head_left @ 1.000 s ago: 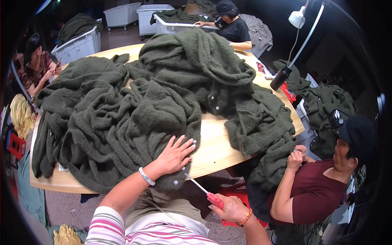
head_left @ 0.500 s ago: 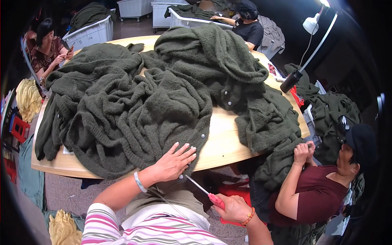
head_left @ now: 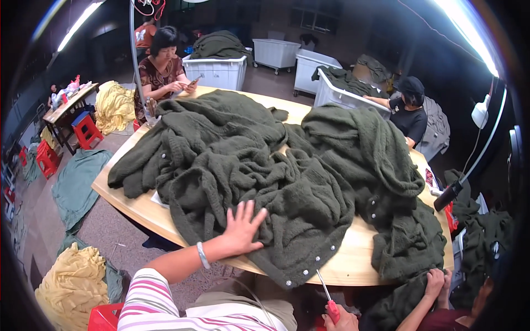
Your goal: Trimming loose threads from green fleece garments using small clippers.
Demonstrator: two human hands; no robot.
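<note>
A dark green knitted garment (head_left: 298,204) with shiny round buttons lies heaped on the wooden table. My left hand (head_left: 241,230), fingers spread, rests on its near part. In my right hand (head_left: 343,321), at the lower edge, is a red-handled tool with a long thin metal shaft (head_left: 323,284). Its tip is close to the garment's buttoned edge, near a button (head_left: 317,259); whether they touch I cannot tell. Only part of my right hand shows.
More green knitwear (head_left: 359,143) covers the wooden table (head_left: 359,256). At the right a co-worker's hands (head_left: 437,282) grip green knitwear. A lamp arm (head_left: 450,194) rises at the table's right. White bins (head_left: 215,71) stand behind; a red stool (head_left: 105,318) is lower left.
The view has swung up and left. My left hand has moved away from the buttoned edge, further left on the garment, fingers spread wider. The tool stays near the buttons.
</note>
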